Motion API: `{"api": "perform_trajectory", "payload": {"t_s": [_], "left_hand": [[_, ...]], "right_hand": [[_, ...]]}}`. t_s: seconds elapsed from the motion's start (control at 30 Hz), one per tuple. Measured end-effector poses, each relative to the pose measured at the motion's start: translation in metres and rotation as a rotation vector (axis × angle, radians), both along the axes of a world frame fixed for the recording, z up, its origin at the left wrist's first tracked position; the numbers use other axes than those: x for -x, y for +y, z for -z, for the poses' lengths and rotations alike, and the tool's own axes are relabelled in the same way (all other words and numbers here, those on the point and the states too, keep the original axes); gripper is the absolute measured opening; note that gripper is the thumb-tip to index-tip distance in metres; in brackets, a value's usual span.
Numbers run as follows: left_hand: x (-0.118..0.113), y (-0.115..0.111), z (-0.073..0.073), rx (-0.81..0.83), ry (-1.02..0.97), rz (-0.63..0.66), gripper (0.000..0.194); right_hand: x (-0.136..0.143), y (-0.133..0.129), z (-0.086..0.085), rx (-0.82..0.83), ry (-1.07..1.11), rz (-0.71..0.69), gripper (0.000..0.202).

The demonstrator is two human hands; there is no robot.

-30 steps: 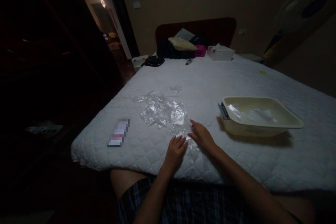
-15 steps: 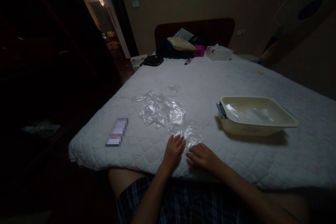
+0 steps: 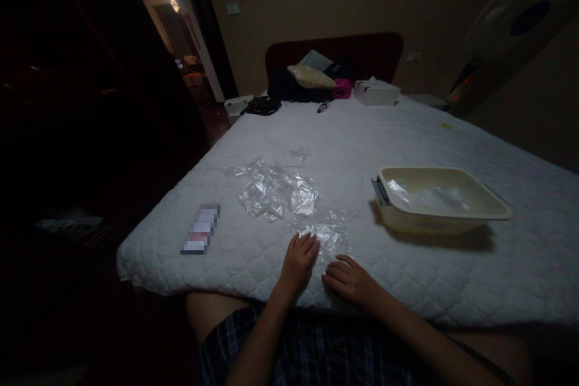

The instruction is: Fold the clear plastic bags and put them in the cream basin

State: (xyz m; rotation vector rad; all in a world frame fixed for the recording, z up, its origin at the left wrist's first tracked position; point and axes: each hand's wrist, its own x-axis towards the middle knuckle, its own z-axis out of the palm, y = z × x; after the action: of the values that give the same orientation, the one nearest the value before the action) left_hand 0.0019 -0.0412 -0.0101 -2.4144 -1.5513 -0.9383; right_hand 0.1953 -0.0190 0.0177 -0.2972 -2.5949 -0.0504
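Observation:
A clear plastic bag [image 3: 328, 226] lies spread on the white quilted bed, close to the near edge. My left hand [image 3: 300, 260] rests flat on its left side, fingers stretched forward. On its lower right, my right hand [image 3: 350, 280] lies palm down with the fingers extended toward the left. Just beyond, a heap of crumpled clear plastic bags [image 3: 275, 188] covers part of the bed, with a smaller piece of clear plastic [image 3: 300, 154] behind it. To the right stands a cream plastic bin [image 3: 446, 223] with grey side clips and clear plastic inside.
A phone-like object [image 3: 201, 229], blurred out, lies left on the quilted bed [image 3: 384, 139]. Toward the headboard are a white box [image 3: 377, 93], dark clothes, a pillow [image 3: 312, 77] and a black bag [image 3: 263, 105]. A fan [image 3: 529, 18] stands at the right.
My right hand has shifted slightly, its fingers now flatter on the bed, and more of the bag shows smoothed out between my hands. My left hand has stayed put.

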Motion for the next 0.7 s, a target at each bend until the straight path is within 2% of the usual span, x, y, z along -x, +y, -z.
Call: {"api": "perform_trajectory", "payload": {"t_s": [0.17,0.3,0.43,0.53,0.6,0.7], "left_hand": [[0.0,0.001,0.002,-0.03,0.014,-0.018,0.035],[0.0,0.001,0.005,-0.041,0.016,-0.018,0.037],[0.001,0.001,0.004,-0.016,0.003,0.011,0.042],[0.0,0.001,0.002,-0.008,0.001,0.018,0.042],[0.0,0.001,0.001,-0.01,-0.008,0.008,0.042],[0.0,0.001,0.004,-0.021,-0.025,-0.003,0.041]], "right_hand": [[-0.002,0.005,-0.005,0.221,0.122,0.057,0.021],[-0.001,0.013,-0.021,0.449,0.319,0.21,0.015],[0.004,0.029,-0.033,0.759,0.452,0.393,0.018],[0.007,0.048,-0.032,0.979,0.477,0.407,0.023],[0.009,0.061,-0.026,1.02,0.488,0.409,0.024],[0.011,0.078,-0.015,0.967,0.449,0.442,0.023]]}}
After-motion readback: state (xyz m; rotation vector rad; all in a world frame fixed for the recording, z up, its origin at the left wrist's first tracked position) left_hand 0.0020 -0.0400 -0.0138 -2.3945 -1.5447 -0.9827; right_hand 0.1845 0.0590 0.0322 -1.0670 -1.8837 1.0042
